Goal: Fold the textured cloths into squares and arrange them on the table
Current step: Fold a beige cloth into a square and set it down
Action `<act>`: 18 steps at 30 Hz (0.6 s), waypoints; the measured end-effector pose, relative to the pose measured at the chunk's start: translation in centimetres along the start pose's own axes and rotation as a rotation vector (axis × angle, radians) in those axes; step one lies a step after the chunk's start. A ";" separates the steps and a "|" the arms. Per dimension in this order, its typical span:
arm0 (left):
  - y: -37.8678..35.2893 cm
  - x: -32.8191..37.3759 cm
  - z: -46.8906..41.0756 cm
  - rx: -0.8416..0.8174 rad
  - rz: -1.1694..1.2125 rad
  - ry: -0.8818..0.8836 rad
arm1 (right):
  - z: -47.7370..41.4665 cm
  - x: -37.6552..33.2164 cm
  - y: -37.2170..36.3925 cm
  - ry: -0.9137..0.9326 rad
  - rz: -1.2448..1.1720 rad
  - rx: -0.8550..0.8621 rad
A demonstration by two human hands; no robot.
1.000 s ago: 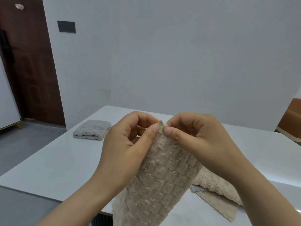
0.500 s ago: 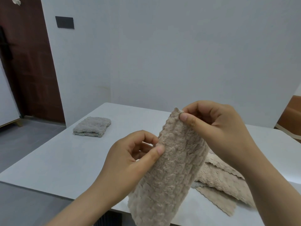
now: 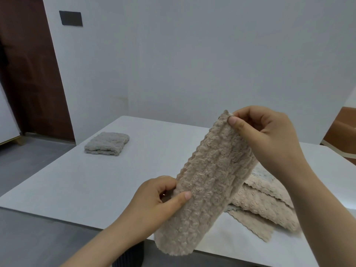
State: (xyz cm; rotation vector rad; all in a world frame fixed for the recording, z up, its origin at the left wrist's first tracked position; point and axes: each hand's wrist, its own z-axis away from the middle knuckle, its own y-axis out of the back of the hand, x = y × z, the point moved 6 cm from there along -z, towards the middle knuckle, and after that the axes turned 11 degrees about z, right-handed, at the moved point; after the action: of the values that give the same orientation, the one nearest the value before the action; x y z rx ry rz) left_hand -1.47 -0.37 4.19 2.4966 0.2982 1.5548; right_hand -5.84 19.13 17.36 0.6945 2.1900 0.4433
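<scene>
L hand: thumb & curled fingers pinch the left edge of a beige cloth, a long strip held slanting above the table. R hand: thumb & forefinger pinch its top corner, other fingers curled. Table, l. to r.: 1 folded grey cloth, well apart; loose pile behind the strip. Room: brown door, dark wall plate, white wall.

The two hands are now far apart: the right hand lifts its end of the tan cloth up, and the left hand slides down its edge.
</scene>
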 end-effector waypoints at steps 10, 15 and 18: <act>0.3 -2.7 0.7 -0.062 -0.098 0.076 | -0.4 2.4 0.4 -0.041 0.023 0.053; 1.5 -4.4 1.2 -0.081 -0.154 0.132 | -0.6 3.9 0.3 -0.076 0.040 0.076; 2.1 -5.3 1.5 -0.098 -0.171 0.169 | -0.6 4.9 0.1 -0.106 0.048 0.091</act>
State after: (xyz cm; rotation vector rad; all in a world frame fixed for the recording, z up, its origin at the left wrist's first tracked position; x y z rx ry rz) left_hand -2.24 -3.87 -0.50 2.2080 0.4358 1.6687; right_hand -8.92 22.07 14.95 0.8035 2.1079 0.3256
